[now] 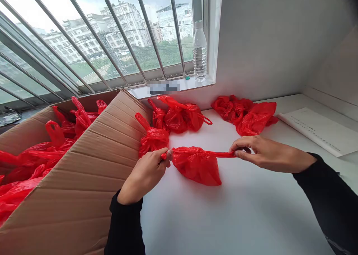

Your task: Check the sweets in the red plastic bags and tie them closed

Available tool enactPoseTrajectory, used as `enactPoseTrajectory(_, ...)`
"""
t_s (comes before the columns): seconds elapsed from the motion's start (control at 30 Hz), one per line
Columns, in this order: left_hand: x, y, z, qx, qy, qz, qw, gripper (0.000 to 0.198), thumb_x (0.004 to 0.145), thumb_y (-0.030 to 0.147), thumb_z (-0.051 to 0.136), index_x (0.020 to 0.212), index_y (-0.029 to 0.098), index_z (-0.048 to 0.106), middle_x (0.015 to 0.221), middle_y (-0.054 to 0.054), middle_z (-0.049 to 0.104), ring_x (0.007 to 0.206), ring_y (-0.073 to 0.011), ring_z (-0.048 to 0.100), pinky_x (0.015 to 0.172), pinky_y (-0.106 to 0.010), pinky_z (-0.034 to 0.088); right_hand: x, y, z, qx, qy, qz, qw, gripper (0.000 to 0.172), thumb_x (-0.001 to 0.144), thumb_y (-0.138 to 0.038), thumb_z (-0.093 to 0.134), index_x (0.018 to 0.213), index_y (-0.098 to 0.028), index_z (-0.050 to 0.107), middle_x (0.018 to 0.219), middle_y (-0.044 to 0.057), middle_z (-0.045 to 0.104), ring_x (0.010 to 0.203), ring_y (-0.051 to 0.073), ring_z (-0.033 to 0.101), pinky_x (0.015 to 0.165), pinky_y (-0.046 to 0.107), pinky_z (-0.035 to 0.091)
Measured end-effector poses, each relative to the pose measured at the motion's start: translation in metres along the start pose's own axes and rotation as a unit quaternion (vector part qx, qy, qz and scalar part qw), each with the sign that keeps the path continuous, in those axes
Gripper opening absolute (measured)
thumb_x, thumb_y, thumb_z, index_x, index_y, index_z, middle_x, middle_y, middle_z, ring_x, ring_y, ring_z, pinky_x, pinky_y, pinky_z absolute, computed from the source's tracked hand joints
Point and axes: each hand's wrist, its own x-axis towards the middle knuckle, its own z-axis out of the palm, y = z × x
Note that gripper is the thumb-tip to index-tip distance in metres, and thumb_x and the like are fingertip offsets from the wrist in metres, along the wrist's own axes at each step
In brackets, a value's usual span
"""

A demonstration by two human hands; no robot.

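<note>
A red plastic bag with a knot at its top rests on the white table, between my two hands. My left hand pinches the bag's left handle end close to the knot. On the other side, my right hand grips the right handle, which is stretched out straight and taut. The bag's body bulges below the knot; its contents are hidden.
At the left stands a cardboard box holding several red bags. More tied red bags and a red pile lie along the wall. A water bottle stands on the sill; papers lie right.
</note>
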Motion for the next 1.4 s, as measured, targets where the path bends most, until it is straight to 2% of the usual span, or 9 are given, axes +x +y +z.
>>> enactPoseTrajectory(0.27, 0.009, 0.025, 0.018, -0.040, 0.064, -0.018, 0.997, 0.052, 0.101, 0.053, 0.034, 0.063, 0.023, 0.051, 0.057, 0.000, 0.057, 0.055, -0.0166, 0.054, 0.058, -0.029, 0.035, -0.004, -0.008, 0.013, 0.005, -0.076, -0.064, 0.995, 0.028, 0.094, -0.047, 0.056, 0.106, -0.031, 0.076, 0.102, 0.003, 0.074, 0.095, 0.025, 0.067, 0.080, 0.038, 0.052)
enactPoseTrajectory(0.47, 0.013, 0.039, 0.041, -0.055, 0.045, -0.012, 0.997, 0.048, 0.098, 0.058, 0.038, 0.064, 0.025, 0.043, 0.054, 0.002, 0.049, 0.051, -0.0171, 0.048, 0.053, -0.029, 0.027, 0.012, -0.009, 0.043, 0.027, -0.009, -0.058, 0.998, 0.070, 0.097, -0.058, 0.050, 0.154, -0.019, 0.041, 0.149, 0.013, 0.053, 0.137, 0.029, 0.047, 0.114, 0.048, 0.038)
enactPoseTrajectory(0.7, 0.018, 0.040, 0.059, -0.068, 0.040, 0.013, 0.997, 0.036, 0.096, 0.055, 0.047, 0.076, 0.024, 0.048, 0.058, 0.005, 0.050, 0.050, -0.0147, 0.042, 0.051, -0.027, 0.026, 0.016, -0.022, 0.065, 0.065, -0.070, -0.133, 0.987, 0.056, 0.099, -0.039, 0.049, 0.153, -0.025, 0.043, 0.135, 0.009, 0.063, 0.127, 0.026, 0.055, 0.109, 0.048, 0.044)
enactPoseTrajectory(0.9, 0.024, 0.034, 0.053, -0.068, 0.095, 0.030, 0.993, 0.023, 0.099, 0.037, 0.051, 0.089, 0.019, 0.059, 0.067, 0.005, 0.055, 0.057, -0.0129, 0.050, 0.059, -0.027, 0.039, 0.015, -0.027, 0.062, 0.079, -0.077, -0.144, 0.983, 0.057, 0.098, -0.035, 0.052, 0.154, -0.027, 0.041, 0.126, 0.009, 0.066, 0.120, 0.026, 0.057, 0.106, 0.049, 0.046)
enactPoseTrajectory(1.0, 0.029, 0.023, 0.045, -0.062, 0.155, 0.010, 0.986, 0.026, 0.100, 0.039, 0.050, 0.104, 0.017, 0.063, 0.082, 0.000, 0.066, 0.071, -0.0160, 0.062, 0.071, -0.033, 0.049, 0.015, -0.025, 0.061, 0.081, -0.050, -0.165, 0.982, 0.057, 0.099, -0.035, 0.051, 0.155, -0.025, 0.039, 0.125, 0.010, 0.065, 0.117, 0.025, 0.057, 0.104, 0.048, 0.046)
enactPoseTrajectory(1.1, 0.037, 0.008, 0.044, -0.049, 0.216, -0.009, 0.975, 0.032, 0.100, 0.037, 0.050, 0.123, 0.017, 0.059, 0.113, -0.009, 0.069, 0.104, -0.0237, 0.066, 0.092, -0.045, 0.051, 0.014, -0.025, 0.059, 0.080, -0.051, -0.161, 0.982, 0.056, 0.100, -0.036, 0.049, 0.154, -0.022, 0.040, 0.126, 0.012, 0.064, 0.119, 0.025, 0.055, 0.106, 0.047, 0.046)
enactPoseTrajectory(1.23, 0.044, 0.006, 0.056, -0.015, 0.287, -0.014, 0.958, 0.051, 0.097, 0.033, 0.052, 0.144, 0.016, 0.044, 0.146, -0.020, 0.049, 0.140, -0.0353, 0.043, 0.113, -0.055, 0.037, 0.013, -0.028, 0.055, 0.072, -0.086, -0.141, 0.984, 0.060, 0.099, -0.039, 0.049, 0.155, -0.020, 0.039, 0.129, 0.013, 0.062, 0.121, 0.026, 0.055, 0.106, 0.047, 0.045)
enactPoseTrajectory(1.3, 0.043, 0.015, 0.064, 0.012, 0.320, -0.006, 0.947, 0.056, 0.096, 0.032, 0.052, 0.148, 0.015, 0.040, 0.151, -0.021, 0.040, 0.144, -0.0393, 0.034, 0.117, -0.057, 0.029, 0.013, -0.029, 0.052, 0.059, -0.095, -0.133, 0.985, 0.060, 0.098, -0.038, 0.050, 0.155, -0.019, 0.040, 0.126, 0.014, 0.063, 0.120, 0.028, 0.055, 0.105, 0.048, 0.045)
enactPoseTrajectory(1.4, 0.040, 0.030, 0.075, 0.045, 0.331, 0.019, 0.942, 0.043, 0.099, 0.032, 0.045, 0.140, 0.018, 0.053, 0.147, -0.018, 0.042, 0.139, -0.0426, 0.037, 0.115, -0.061, 0.027, 0.013, -0.024, 0.046, 0.043, -0.087, -0.113, 0.989, 0.060, 0.097, -0.038, 0.050, 0.153, -0.019, 0.043, 0.122, 0.014, 0.065, 0.119, 0.029, 0.056, 0.104, 0.048, 0.045)
